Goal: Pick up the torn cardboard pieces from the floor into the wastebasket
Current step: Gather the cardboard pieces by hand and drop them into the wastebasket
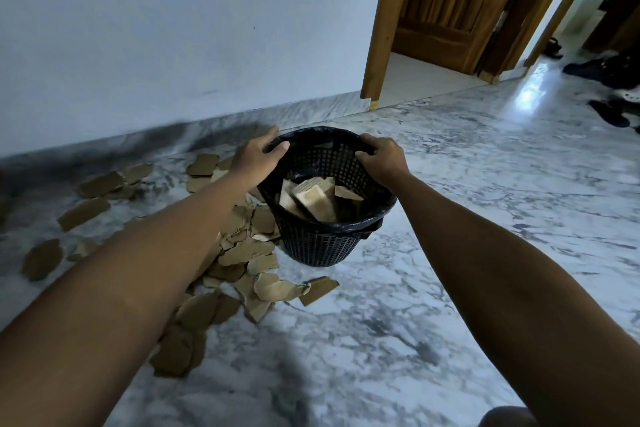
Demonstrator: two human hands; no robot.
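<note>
A black mesh wastebasket (318,246) with a black liner stands on the marble floor. A few pale cardboard pieces (313,198) lie inside it. My left hand (258,158) grips the rim on its left side, thumb over the edge. My right hand (382,158) grips the far right of the rim with curled fingers. Several torn brown cardboard pieces (242,253) are scattered on the floor to the left of the basket and in front of it, partly hidden under my left forearm.
A white wall (173,45) with a marble skirting runs behind the basket. A wooden door frame (381,28) and an open doorway stand at the back right. Dark shoes (609,111) lie at the far right. Bare marble floor (485,184) extends right of the basket.
</note>
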